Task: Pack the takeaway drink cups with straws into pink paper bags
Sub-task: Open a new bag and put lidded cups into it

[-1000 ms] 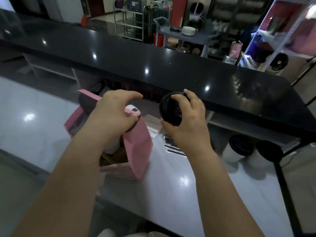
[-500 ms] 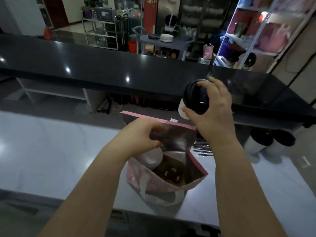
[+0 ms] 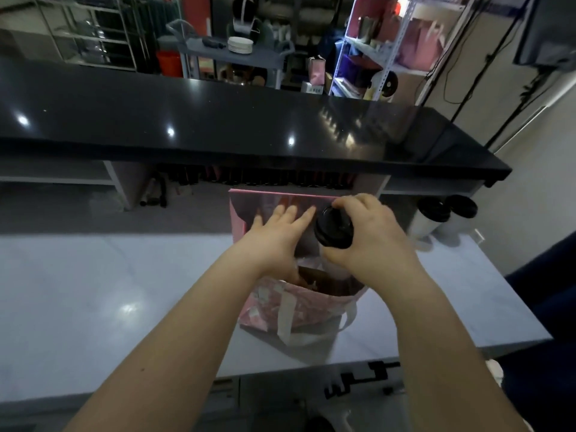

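A pale, glossy tabletop [image 3: 93, 291] carries an open pink paper bag [image 3: 290, 307] with white handles, standing near its front edge. Two white cups with black lids [image 3: 442, 218] stand side by side at the far right, just below a raised black counter [image 3: 218, 126].

The scene is dim and slightly soft, with small ceiling-light glints on the glossy black raised counter [image 3: 218, 120] and a broader glare patch on the pale grey desk [image 3: 129, 308], brighter daylight at the white shelving rack [image 3: 389, 42], and wide-angle bending toward the edges.
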A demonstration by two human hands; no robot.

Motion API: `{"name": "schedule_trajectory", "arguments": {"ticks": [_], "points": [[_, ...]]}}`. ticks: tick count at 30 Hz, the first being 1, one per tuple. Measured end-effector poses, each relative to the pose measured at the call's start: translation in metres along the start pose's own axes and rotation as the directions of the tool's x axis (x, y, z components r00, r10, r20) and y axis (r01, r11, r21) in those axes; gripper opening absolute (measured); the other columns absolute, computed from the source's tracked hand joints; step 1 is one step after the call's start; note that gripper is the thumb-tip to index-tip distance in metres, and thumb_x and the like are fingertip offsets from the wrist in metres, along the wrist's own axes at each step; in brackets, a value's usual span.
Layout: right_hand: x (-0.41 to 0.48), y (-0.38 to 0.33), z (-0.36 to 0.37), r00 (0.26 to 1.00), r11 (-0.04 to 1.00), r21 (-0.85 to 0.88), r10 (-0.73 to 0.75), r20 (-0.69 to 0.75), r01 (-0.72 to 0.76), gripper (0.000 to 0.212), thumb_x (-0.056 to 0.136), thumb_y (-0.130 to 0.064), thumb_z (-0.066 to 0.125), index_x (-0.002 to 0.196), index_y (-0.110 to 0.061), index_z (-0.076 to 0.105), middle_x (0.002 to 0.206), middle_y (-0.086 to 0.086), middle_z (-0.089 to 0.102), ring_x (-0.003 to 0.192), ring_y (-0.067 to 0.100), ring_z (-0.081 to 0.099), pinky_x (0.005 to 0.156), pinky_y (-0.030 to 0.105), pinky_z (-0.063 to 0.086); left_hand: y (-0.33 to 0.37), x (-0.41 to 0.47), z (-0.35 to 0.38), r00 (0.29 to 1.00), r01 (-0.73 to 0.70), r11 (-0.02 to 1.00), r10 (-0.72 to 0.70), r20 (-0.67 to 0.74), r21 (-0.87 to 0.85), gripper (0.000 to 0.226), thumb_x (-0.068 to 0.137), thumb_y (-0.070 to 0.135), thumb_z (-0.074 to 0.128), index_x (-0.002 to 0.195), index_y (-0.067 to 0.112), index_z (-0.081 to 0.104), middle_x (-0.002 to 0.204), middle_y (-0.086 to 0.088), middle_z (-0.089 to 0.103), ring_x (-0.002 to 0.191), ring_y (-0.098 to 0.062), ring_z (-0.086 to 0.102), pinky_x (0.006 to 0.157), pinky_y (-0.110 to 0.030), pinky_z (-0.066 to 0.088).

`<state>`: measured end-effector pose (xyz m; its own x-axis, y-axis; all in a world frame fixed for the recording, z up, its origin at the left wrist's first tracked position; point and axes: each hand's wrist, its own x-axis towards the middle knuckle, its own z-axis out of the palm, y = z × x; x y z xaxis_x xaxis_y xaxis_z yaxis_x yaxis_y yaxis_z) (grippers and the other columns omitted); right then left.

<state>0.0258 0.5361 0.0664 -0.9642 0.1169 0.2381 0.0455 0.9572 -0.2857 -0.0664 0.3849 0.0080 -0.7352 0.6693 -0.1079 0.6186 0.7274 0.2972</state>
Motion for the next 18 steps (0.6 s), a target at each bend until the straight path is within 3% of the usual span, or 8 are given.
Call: {"name": "schedule_trajectory", "arguments": {"ticks": [4, 9, 14, 16, 18], "points": [[-0.009, -0.001, 0.032, 0.995, 0.998, -0.045, -0.042, 0.087, 0.046, 0.078, 0.069, -0.036, 0.083, 0.135, -0.027, 0.043, 0.135, -0.002, 0.039, 0.122, 0.021, 0.039, 0.1, 0.034, 0.04, -0.004, -0.006, 0.013, 1.0, 0.012, 0.999, -0.01, -0.028, 0.042, 0.125, 0.071, 0.052, 0.075, 0.151, 0.031, -0.018, 0.162, -0.001, -0.018, 0.145, -0.025, -0.027, 0.112, -0.052, -0.017], [-0.004, 0.02, 0.042, 0.989, 0.99, -0.137, -0.019, 0.144, 0.039, 0.087, 0.068, -0.031, 0.085, 0.142, -0.026, 0.038, 0.141, 0.001, 0.036, 0.128, 0.023, 0.037, 0.106, 0.035, 0.036, -0.012, -0.013, 0.014, 1.0, 0.027, 0.998, -0.027, -0.013, 0.049, 0.138, 0.062, 0.066, 0.077, 0.149, 0.03, -0.024, 0.161, -0.002, -0.022, 0.143, -0.026, -0.031, 0.111, -0.052, -0.02], [0.015, 0.026, 0.054, 0.975, 0.889, -0.444, -0.01, 0.224, 0.111, 0.077, 0.078, -0.018, 0.073, 0.142, -0.024, 0.032, 0.137, 0.013, 0.04, 0.133, 0.034, 0.032, 0.117, 0.045, 0.017, -0.005, -0.017, 0.014, 1.0, -0.003, 0.999, 0.003, -0.008, 0.046, 0.142, 0.06, 0.066, 0.078, 0.148, 0.032, -0.027, 0.158, -0.002, -0.03, 0.135, -0.022, -0.039, 0.108, -0.049, -0.022], [0.021, 0.023, 0.062, 0.937, 0.876, -0.453, 0.006, 0.35, 0.164, 0.07, 0.078, -0.019, 0.071, 0.139, -0.023, 0.036, 0.131, 0.013, 0.043, 0.125, 0.034, 0.041, 0.11, 0.044, 0.03, 0.0, -0.018, 0.016, 1.0, -0.008, 0.998, 0.008, -0.003, 0.061, 0.142, 0.059, 0.066, 0.079, 0.148, 0.032, -0.026, 0.16, -0.001, -0.025, 0.142, -0.024, -0.032, 0.108, -0.048, -0.023], [0.024, 0.025, 0.067, 0.888, 0.908, -0.394, 0.057, 0.457, 0.145, 0.069, 0.077, -0.021, 0.073, 0.137, -0.021, 0.039, 0.128, 0.011, 0.043, 0.118, 0.032, 0.046, 0.093, 0.039, 0.044, 0.002, -0.018, 0.017, 1.0, -0.002, 0.997, 0.002, -0.003, 0.078, 0.141, 0.059, 0.068, 0.078, 0.149, 0.031, -0.025, 0.161, -0.001, -0.02, 0.146, -0.028, -0.024, 0.108, -0.048, -0.023]]}}
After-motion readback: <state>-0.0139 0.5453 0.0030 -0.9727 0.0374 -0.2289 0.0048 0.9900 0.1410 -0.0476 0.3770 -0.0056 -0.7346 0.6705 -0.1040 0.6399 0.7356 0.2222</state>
